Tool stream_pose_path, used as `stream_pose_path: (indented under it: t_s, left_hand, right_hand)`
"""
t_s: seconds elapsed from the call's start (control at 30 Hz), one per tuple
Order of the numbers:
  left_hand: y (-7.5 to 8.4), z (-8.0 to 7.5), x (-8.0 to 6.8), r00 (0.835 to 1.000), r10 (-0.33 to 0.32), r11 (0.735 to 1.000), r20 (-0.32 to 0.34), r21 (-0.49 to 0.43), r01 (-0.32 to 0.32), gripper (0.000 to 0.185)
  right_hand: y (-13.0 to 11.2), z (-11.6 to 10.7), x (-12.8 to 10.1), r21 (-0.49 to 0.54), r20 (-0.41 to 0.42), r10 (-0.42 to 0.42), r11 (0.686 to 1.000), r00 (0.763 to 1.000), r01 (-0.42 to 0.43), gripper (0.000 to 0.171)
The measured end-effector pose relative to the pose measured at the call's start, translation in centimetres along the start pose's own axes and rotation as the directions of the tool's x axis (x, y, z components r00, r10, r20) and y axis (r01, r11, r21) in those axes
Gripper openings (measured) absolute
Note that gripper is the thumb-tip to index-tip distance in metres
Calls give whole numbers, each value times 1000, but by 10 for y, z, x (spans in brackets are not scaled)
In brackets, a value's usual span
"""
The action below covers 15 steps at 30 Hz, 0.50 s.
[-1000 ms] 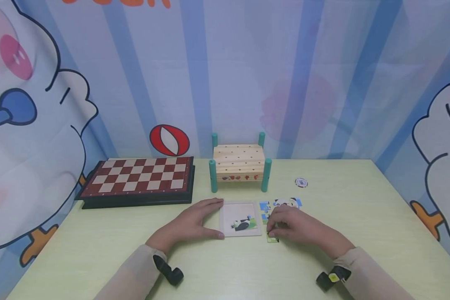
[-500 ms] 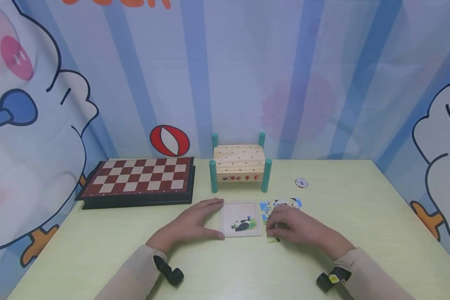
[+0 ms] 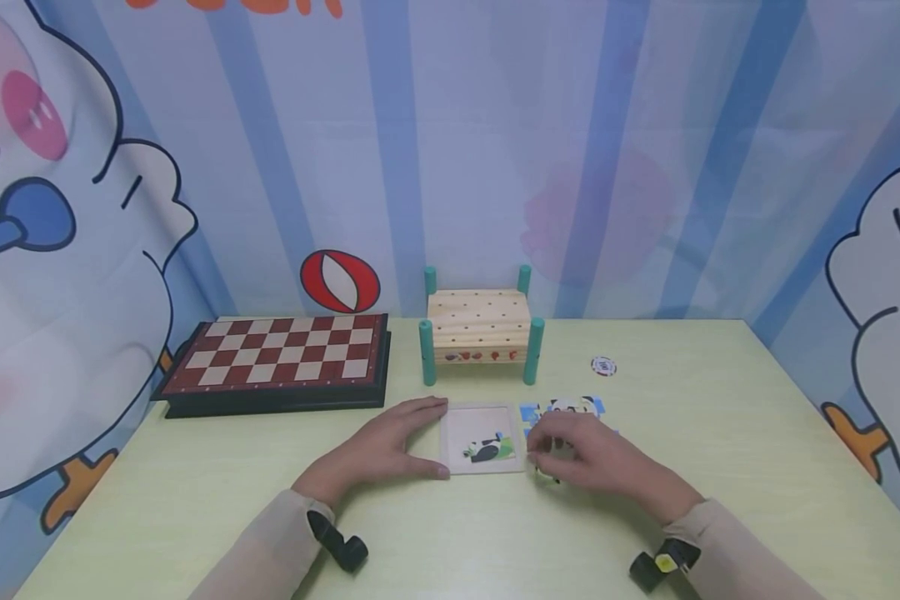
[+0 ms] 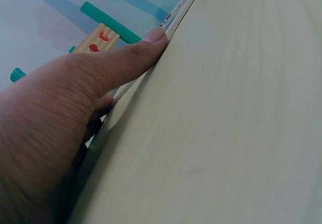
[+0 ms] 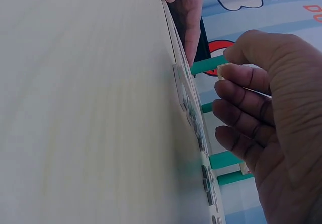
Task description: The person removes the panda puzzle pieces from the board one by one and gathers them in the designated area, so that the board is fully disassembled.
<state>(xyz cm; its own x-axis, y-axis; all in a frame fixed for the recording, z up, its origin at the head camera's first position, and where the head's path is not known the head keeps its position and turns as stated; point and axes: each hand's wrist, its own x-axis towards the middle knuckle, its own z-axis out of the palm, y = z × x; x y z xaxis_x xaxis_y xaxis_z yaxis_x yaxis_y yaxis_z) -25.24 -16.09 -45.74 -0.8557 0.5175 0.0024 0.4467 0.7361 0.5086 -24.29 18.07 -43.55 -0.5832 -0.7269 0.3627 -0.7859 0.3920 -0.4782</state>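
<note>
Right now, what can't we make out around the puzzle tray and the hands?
- Picture on the piece the right hand pinches: head view, fingers cover it; right wrist view shows only its edge.
- Loose pieces: partly behind that hand.
- Token print: too small.
- Puzzle tray in left wrist view: edge-on, left hand blocks it.

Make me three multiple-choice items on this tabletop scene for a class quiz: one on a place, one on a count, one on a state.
1. Where is the chessboard?
A. left of the wooden stool
B. right of the stool
C. on the stool

2. How many puzzle pieces lie in the puzzle tray?
A. none
B. one
C. four

3. What is the right hand doing?
A. lying flat
B. pinching a puzzle piece
C. resting on the chessboard

Answers:
1 A, it lies left of the wooden stool.
2 B, only a panda piece shows.
3 B, its fingertips pinch a puzzle piece; the left hand steadies the tray.
</note>
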Motion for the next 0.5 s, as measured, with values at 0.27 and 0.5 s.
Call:
stream_pose_path:
  t_s: [0.27,0.5]
  left_hand:
    - [1,-1,1,1000,0,1000,2,9,0,99]
    - [0,0,1,1000,-3,1000,0,4,3,100]
  right_hand:
    - [2,1,-1,46,-36,-2,999,999,3,14]
    - [1,0,-1,64,-55,-1,998,998,5,11]
